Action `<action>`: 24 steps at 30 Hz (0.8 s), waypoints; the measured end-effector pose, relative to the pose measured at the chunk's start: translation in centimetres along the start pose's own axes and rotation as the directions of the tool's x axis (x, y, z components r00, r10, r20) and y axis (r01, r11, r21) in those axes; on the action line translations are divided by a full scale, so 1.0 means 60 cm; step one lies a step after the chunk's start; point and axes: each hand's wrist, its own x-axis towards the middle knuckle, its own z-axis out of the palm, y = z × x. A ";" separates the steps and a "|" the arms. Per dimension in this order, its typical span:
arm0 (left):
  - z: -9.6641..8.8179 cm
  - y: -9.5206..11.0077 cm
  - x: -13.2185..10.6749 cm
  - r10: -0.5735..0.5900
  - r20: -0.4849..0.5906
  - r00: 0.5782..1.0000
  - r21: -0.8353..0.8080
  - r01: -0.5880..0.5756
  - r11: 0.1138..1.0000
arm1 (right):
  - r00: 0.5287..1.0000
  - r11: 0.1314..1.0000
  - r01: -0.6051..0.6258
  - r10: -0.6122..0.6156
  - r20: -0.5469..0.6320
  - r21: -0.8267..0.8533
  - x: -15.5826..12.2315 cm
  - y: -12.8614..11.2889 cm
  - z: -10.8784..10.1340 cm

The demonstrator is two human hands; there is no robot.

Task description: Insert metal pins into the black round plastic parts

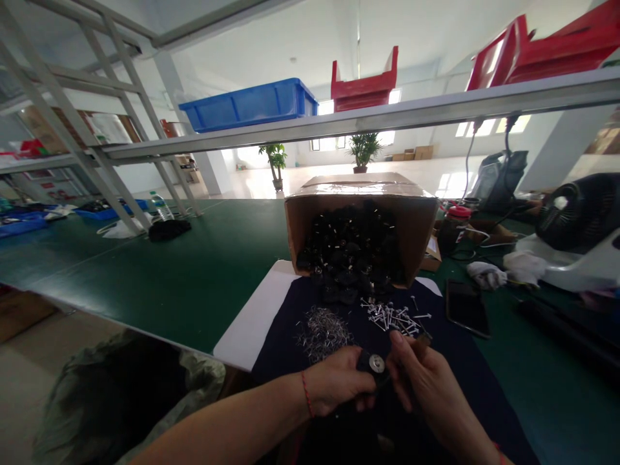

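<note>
My left hand is closed around a small black part with a round metal disc on its upper face. Close to its right side, my right hand has thumb and fingers pinched together. A small brownish end shows by its index finger; what it belongs to is hidden. Just beyond my left hand lies a pile of thin metal pins. Several longer, flat-headed metal pins are scattered beyond my right hand. Behind them, a cardboard box on its side spills black parts onto the dark cloth.
Right of the cloth lie a phone, a white rag and a fan. A red-lidded jar stands beside the box. Overhead, a shelf carries a blue bin. An open sack sits below the table's left edge.
</note>
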 end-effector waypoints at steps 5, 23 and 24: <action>0.004 0.008 -0.003 0.011 -0.003 1.000 0.015 -0.011 1.000 | 0.998 0.999 -0.031 0.033 -0.047 0.038 0.001 0.009 0.005; -0.010 -0.055 -0.096 0.112 -0.069 0.991 0.057 -0.108 0.993 | 0.921 0.874 0.052 0.146 -0.362 0.484 -0.024 0.053 -0.046; -0.018 -0.081 -0.116 0.127 -0.054 0.990 0.001 -0.128 0.992 | 0.918 0.864 0.048 0.160 -0.362 0.502 -0.022 0.050 -0.053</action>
